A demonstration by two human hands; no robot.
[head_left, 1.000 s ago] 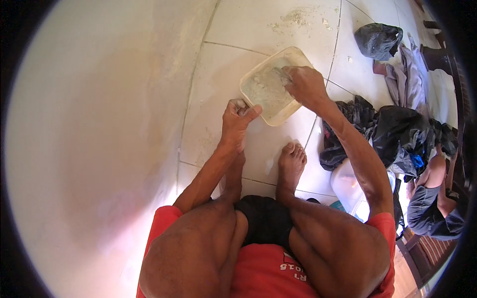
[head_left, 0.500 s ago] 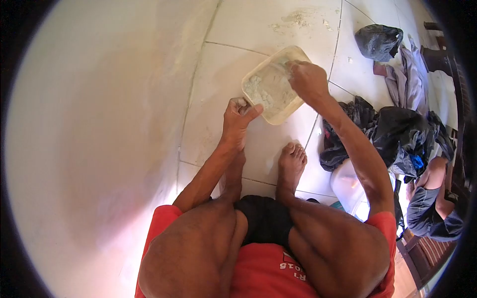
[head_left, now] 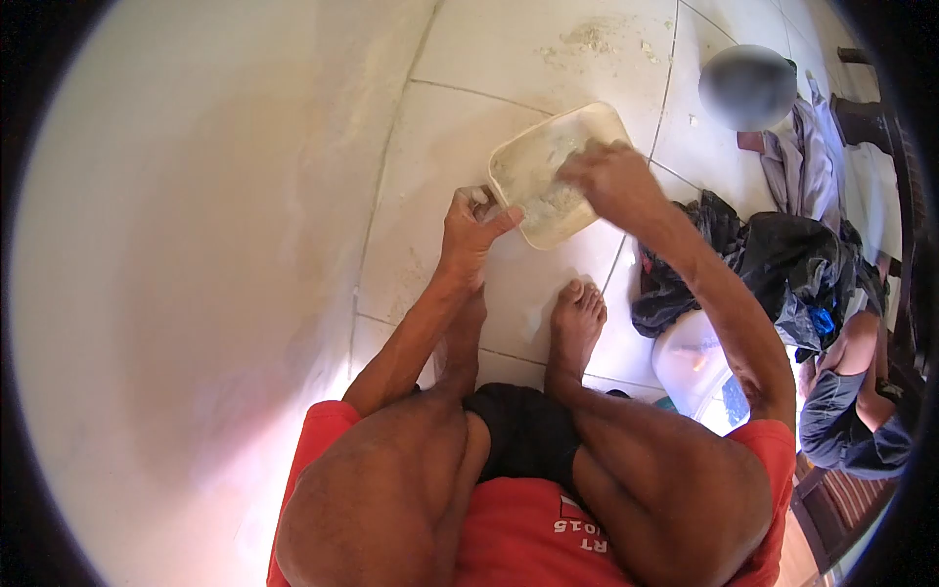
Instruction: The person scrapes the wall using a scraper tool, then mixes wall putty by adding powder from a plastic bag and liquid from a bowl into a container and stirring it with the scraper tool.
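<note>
A shallow cream plastic tub (head_left: pixel 504 157) with rounded corners is tilted just above or on the tiled floor; I cannot tell which. Whitish powder or paste with lumps coats its inside. My left hand (head_left: pixel 469 235) grips the tub's near left edge, thumb on the rim and fingers underneath. Over the tub's right part, my right hand (head_left: pixel 621 191) has its fingers curled and pointing down inside. Motion smears those fingertips, and whatever they may hold is hidden.
Pale residue (head_left: pixel 587 37) marks the floor beyond the tub. To the right lie black plastic bags (head_left: pixel 797 254), a grey cloth (head_left: pixel 807 157) and a translucent container (head_left: pixel 690 357). A blurred dark round shape (head_left: pixel 748 86) is farther back. Another person's leg (head_left: pixel 851 347) shows at far right.
My right hand has moved nearer and slightly right within the tub. The tub has shifted a little right and turned slightly; my left hand keeps its grip. Whitish material inside is spread differently.
</note>
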